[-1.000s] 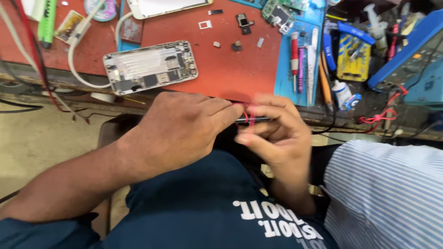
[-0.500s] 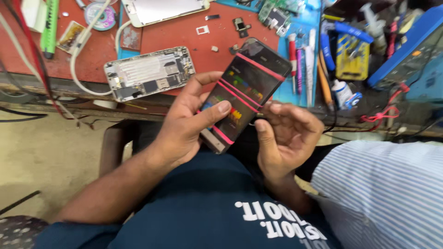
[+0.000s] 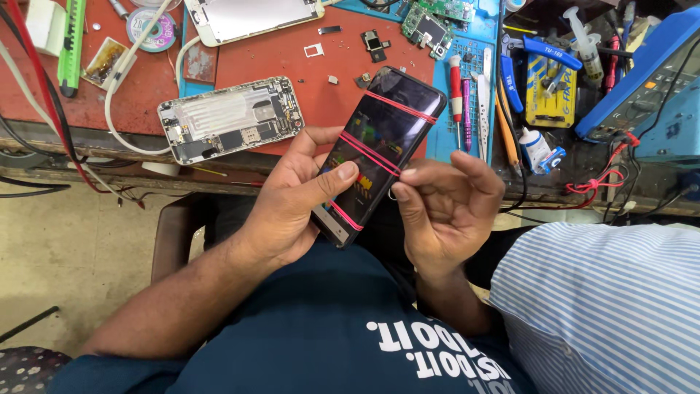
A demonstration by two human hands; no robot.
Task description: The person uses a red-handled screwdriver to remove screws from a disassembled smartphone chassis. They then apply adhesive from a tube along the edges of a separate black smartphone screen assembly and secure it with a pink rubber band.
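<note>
Two bare hands are seen above the lap, just in front of the red work mat. A black smartphone with a dark glass screen is held up at a tilt between them, over the near edge of the bench. It is gripped by the left hand: the thumb is pressed flat on the screen, and the other fingers are curled round the back and the far side.

Three thin pink rubber bands are counted across the phone, one near the top, one across the middle and one near the bottom. The middle band is pinched by the right hand at the phone's right edge, between thumb and first finger. The rest of its fingers are bent loosely and held a little apart.

One opened phone body with its inner parts showing is laid on the mat, well apart from the hands. One red-handled screwdriver is laid on the blue mat, beside one pair of silver tweezers.
</note>
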